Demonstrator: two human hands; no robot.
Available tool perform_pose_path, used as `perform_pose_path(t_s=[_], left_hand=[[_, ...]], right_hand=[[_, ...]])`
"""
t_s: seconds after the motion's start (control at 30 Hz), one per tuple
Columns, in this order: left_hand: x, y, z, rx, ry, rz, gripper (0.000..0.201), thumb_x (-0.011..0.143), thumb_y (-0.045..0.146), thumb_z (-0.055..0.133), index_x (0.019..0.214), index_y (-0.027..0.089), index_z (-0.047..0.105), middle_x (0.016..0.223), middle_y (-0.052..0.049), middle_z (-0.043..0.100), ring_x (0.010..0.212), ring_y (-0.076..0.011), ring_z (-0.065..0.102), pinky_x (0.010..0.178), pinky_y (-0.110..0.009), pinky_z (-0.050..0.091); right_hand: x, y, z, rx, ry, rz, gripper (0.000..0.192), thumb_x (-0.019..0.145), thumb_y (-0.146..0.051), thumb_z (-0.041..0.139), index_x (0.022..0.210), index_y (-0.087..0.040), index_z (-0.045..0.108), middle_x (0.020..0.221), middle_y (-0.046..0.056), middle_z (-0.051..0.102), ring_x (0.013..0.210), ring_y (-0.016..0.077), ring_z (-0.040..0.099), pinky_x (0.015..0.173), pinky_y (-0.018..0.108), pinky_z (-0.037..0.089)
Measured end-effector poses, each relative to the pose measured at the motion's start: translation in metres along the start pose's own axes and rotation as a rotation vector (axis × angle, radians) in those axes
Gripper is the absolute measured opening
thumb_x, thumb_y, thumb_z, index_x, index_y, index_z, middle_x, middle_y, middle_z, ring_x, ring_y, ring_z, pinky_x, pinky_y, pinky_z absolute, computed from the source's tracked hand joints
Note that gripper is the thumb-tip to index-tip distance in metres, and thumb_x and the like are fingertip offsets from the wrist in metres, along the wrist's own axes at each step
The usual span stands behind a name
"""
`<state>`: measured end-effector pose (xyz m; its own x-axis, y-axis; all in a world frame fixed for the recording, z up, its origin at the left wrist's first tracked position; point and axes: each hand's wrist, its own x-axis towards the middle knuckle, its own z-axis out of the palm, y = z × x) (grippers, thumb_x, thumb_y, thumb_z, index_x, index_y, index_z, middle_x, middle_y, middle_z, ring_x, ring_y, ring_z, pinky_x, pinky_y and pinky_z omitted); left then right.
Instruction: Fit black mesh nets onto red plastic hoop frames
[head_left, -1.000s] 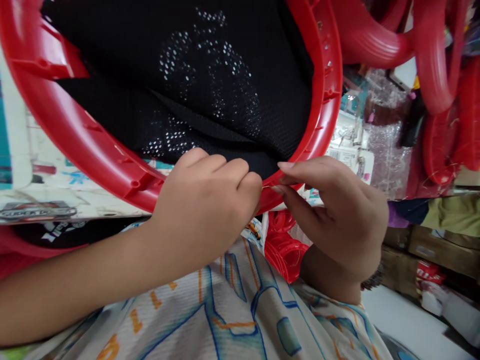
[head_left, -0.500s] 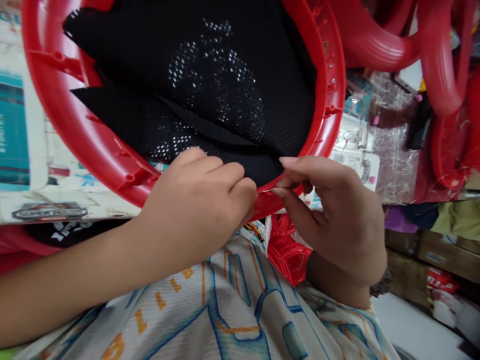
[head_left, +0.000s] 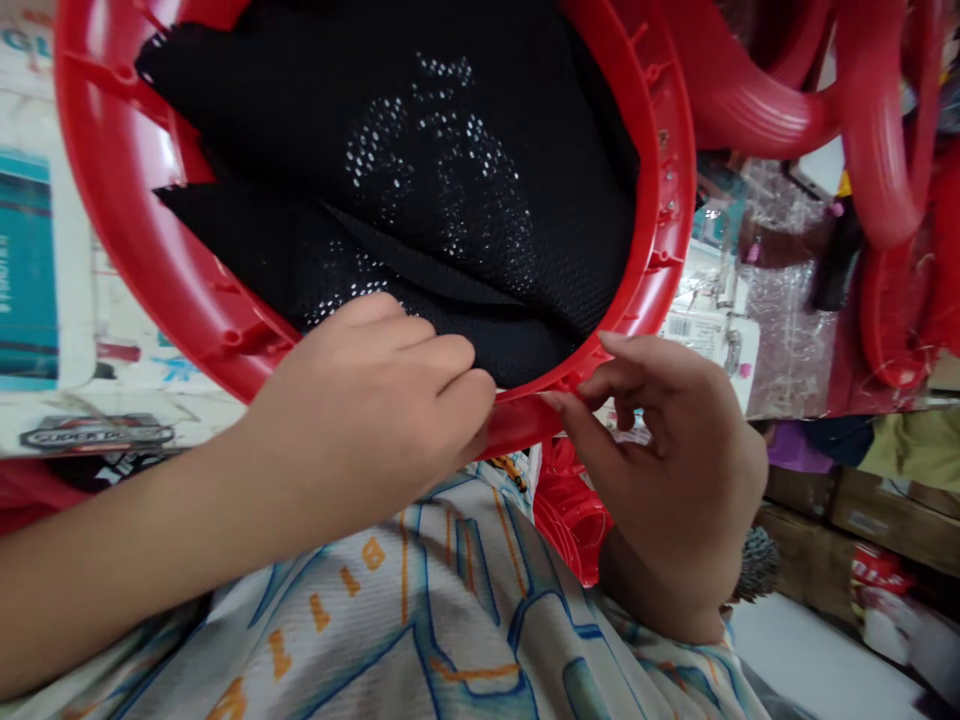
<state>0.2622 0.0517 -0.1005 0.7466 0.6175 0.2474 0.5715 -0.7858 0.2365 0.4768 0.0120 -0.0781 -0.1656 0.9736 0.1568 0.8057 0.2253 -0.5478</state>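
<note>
Workshop, indicated by stacked cardboard boxes [head_left: 892, 510] and by curved red plastic parts [head_left: 750, 100] towards the right edge of the worktop [head_left: 67, 402].

Left fingers [head_left: 442, 368] curled, right fingers [head_left: 651, 356] loosely bent

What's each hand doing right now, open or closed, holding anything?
Left hand: closed, at the near rim of the red ring; what it holds is hidden.
Right hand: loosely curled at that rim; whether it holds anything can't be told.

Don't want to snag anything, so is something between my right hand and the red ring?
Nothing visible: your right hand is at the red ring's near rim, and the black mesh fabric lies inside the ring.
</note>
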Motion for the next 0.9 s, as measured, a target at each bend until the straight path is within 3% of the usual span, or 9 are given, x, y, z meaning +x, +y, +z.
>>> perform_pose_path(t_s=[0.2, 0.33, 0.47, 0.6, 0.73, 0.9], left_hand=[[-0.011, -0.005, -0.012, 0.001, -0.076, -0.014, 0.037, 0.099, 0.028, 0.042, 0.064, 0.021, 0.052, 0.060, -0.002, 0.047, 0.061, -0.0221, 0.049, 0.066, -0.040, 0.034], [-0.001, 0.012, -0.009, -0.014, 0.010, -0.073, 0.019, 0.094, 0.022, 0.054, 0.077, 0.017, 0.061, 0.066, -0.004, 0.058, 0.063, -0.0262, 0.055, 0.063, -0.040, 0.036], [0.005, 0.018, -0.003, -0.108, 0.021, -0.049, 0.019, 0.087, 0.008, 0.057, 0.071, 0.017, 0.061, 0.061, -0.001, 0.054, 0.056, -0.0248, 0.053, 0.057, -0.038, 0.033], [0.005, 0.015, -0.002, -0.148, -0.012, -0.143, 0.021, 0.086, 0.010, 0.058, 0.067, 0.018, 0.060, 0.061, -0.001, 0.055, 0.054, -0.0245, 0.053, 0.057, -0.038, 0.033], [0.005, 0.014, 0.000, -0.158, -0.015, -0.141, 0.020, 0.088, 0.013, 0.058, 0.069, 0.019, 0.060, 0.062, -0.001, 0.056, 0.054, -0.0253, 0.055, 0.057, -0.038, 0.032], [0.007, 0.018, 0.000, -0.148, -0.047, -0.218, 0.021, 0.087, 0.015, 0.059, 0.066, 0.020, 0.057, 0.062, -0.001, 0.057, 0.057, -0.0275, 0.057, 0.059, -0.039, 0.032]], right_hand=[[-0.008, -0.007, 0.008, 0.064, -0.100, -0.101, 0.037, 0.088, -0.006, 0.067, 0.121, -0.023, 0.060, 0.113, -0.001, 0.076, 0.097, 0.0124, 0.074, 0.095, 0.023, 0.059], [-0.009, -0.005, 0.011, 0.131, -0.080, -0.093, 0.050, 0.087, -0.004, 0.067, 0.132, -0.022, 0.056, 0.124, 0.001, 0.074, 0.109, 0.0156, 0.072, 0.100, 0.027, 0.059], [-0.007, -0.008, 0.005, 0.087, -0.114, -0.133, 0.048, 0.086, -0.003, 0.066, 0.128, -0.024, 0.059, 0.123, 0.001, 0.075, 0.101, 0.0171, 0.075, 0.096, 0.029, 0.062], [-0.002, -0.017, -0.001, 0.048, -0.103, -0.175, 0.044, 0.084, -0.001, 0.067, 0.120, -0.026, 0.064, 0.119, 0.001, 0.076, 0.094, 0.0195, 0.077, 0.091, 0.034, 0.066], [0.002, -0.018, -0.001, 0.109, -0.130, -0.139, 0.041, 0.085, 0.000, 0.064, 0.115, -0.028, 0.066, 0.112, 0.000, 0.078, 0.090, 0.0185, 0.077, 0.086, 0.034, 0.068], [0.003, -0.006, 0.002, 0.177, -0.104, -0.117, 0.058, 0.082, -0.003, 0.069, 0.132, -0.031, 0.056, 0.111, -0.002, 0.076, 0.091, 0.0159, 0.075, 0.091, 0.033, 0.063]])
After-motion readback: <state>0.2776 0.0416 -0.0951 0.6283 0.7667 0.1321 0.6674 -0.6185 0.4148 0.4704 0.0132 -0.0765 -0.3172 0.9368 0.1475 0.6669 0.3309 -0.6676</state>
